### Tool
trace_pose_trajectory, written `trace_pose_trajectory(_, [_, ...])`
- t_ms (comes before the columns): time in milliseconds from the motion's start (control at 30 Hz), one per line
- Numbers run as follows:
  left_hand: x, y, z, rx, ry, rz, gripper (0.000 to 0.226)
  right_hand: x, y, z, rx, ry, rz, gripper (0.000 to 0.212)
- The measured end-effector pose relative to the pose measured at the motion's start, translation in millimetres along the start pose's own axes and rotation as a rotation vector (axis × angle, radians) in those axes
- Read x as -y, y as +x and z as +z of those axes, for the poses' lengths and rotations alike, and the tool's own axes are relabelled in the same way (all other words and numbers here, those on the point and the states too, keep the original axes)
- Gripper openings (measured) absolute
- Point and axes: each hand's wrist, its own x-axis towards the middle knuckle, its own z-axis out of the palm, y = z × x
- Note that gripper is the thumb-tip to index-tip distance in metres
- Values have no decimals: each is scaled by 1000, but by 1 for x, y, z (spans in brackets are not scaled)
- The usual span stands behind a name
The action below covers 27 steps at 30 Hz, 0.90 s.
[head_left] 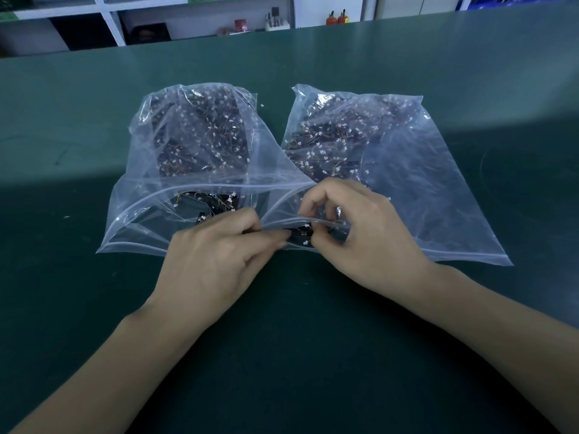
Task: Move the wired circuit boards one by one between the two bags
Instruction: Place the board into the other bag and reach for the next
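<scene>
Black wired circuit board (pixel 301 234) pinched by both hands, left hand (pixel 219 255), right hand (pixel 360 236), at the right clear plastic bag's (pixel 438 183) mouth, 6 o'clock; trailing wires may snag neighbouring boards.

Both forearms are running off the bottom edge. The left hand (pixel 219 255) is covering part of the left bag (pixel 131 214) mouth; its fingertips are lying hidden under plastic. The right hand (pixel 357 233) is masking most of the small black circuit board (pixel 301 235); wiring there is unreadable. Boards deep in the right bag (pixel 438 183) are blurring into dark clumps, uncountable. Shelf items (pixel 275 18) behind the table are too small to identify.
</scene>
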Motion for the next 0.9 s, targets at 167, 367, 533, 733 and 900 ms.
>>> trace_pose_trajectory(167, [2, 5, -14, -64, -92, -231, 14, -1, -1, 0, 16, -22, 1, 32])
trace_pose_trajectory(367, [23, 0, -29, 129, 205, -413, 36, -1, -1, 1, 36, -45, 18, 31])
trace_pose_trajectory(533, [29, -1, -28, 268, 172, -506, 43, -1, 0, 1, 44, -44, 29, 31])
trace_pose_trajectory(733, [24, -2, -28, 188, 131, -444, 24, -1, 0, 1, 34, -43, 32, 30])
trace_pose_trajectory(900, [20, 0, -26, 22, 165, -375, 22, -1, -1, 1, 38, -52, 36, 31])
